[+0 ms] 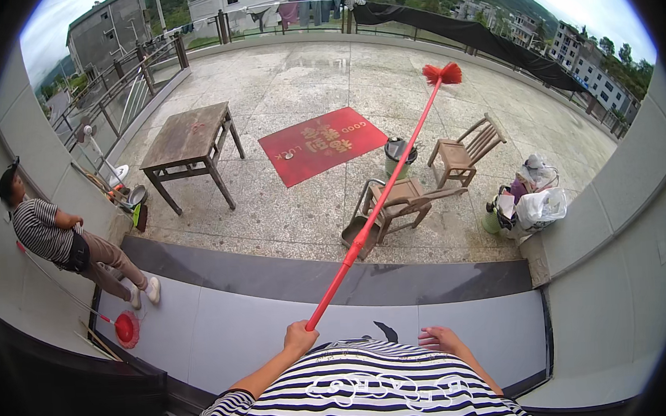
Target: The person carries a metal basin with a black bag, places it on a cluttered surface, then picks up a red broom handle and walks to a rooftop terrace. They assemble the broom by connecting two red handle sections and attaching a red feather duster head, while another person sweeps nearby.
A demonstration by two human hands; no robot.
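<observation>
My left hand [300, 338] is closed around the lower end of a long-handled brush [359, 241]. Its red pole slants up and away to the right, ending in a fan of red bristles [442, 74] that shows against the far paving. Held apart from the pole, my right hand [440, 339] has its fingers stretched out and carries nothing. Behind the pole stand a wooden chair [402, 196], a dustpan [359, 237] and a dark bucket [400, 158].
A second chair [459, 154] and filled bags [539, 207] are on the right. A wooden table [187, 137] stands left of a red mat [321, 144]. At the left wall, a person [48, 229] stands near a red mop [127, 330]. A dark stone strip [314, 266] borders the terrace.
</observation>
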